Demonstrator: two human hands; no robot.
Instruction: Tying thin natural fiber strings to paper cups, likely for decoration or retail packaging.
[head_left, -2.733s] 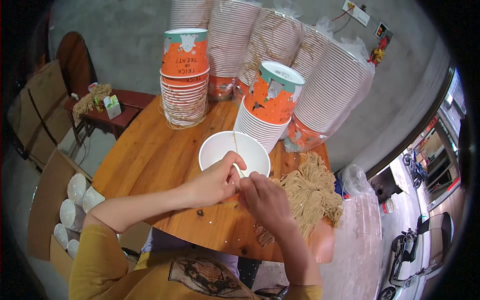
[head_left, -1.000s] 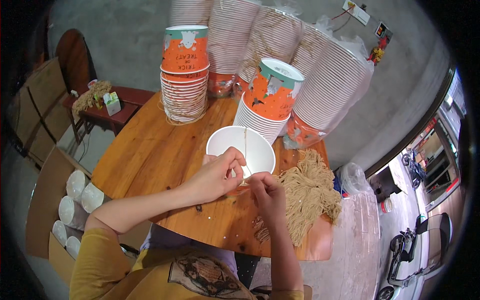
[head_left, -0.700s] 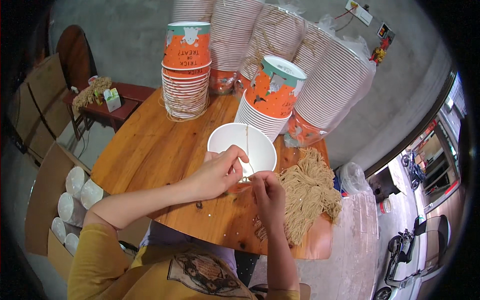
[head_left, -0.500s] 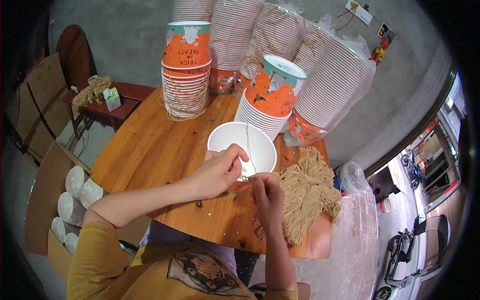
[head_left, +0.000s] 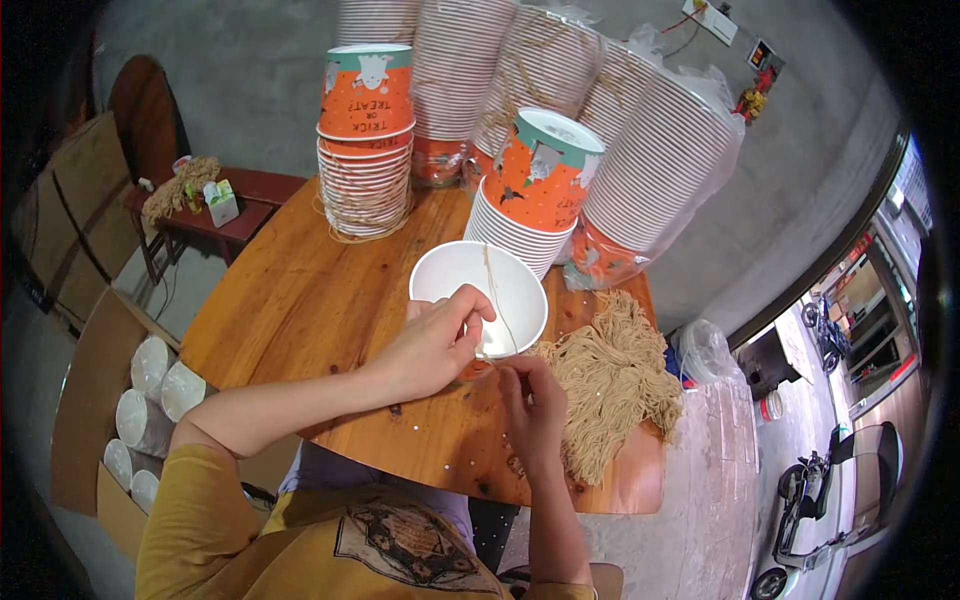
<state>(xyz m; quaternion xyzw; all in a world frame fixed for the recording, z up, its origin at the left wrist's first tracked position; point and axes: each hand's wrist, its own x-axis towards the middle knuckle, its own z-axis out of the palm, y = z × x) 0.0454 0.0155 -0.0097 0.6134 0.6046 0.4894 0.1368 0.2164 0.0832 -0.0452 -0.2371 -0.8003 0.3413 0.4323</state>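
A paper bucket (head_left: 447, 272), white inside and orange outside, stands on the table with its mouth tilted toward me. A thin tan cord (head_left: 503, 318) runs from its far rim across the mouth to the near rim. My left hand (head_left: 430, 345) is closed in a pinch at the near rim, its fingertips on the cord. To the right, my right hand (head_left: 533, 400) pinches the cord's end just outside the bucket. Fingers partly hide the spot where the cord meets the near rim. Beside my right hand lies a large bundle of tan cords (head_left: 612, 385).
Behind the bucket rises a stack of upside-down buckets (head_left: 520, 235); another stack with cords (head_left: 365, 185) stands left of it. Tall plastic-wrapped stacks (head_left: 665, 150) line the wall. A cardboard box (head_left: 80, 410) holding wrapped bundles sits left of the wooden table (head_left: 270, 310).
My right hand has moved slightly toward me, and the cord between my hands looks drawn out more. My left hand stays at the near rim. The whole view has shifted slightly.
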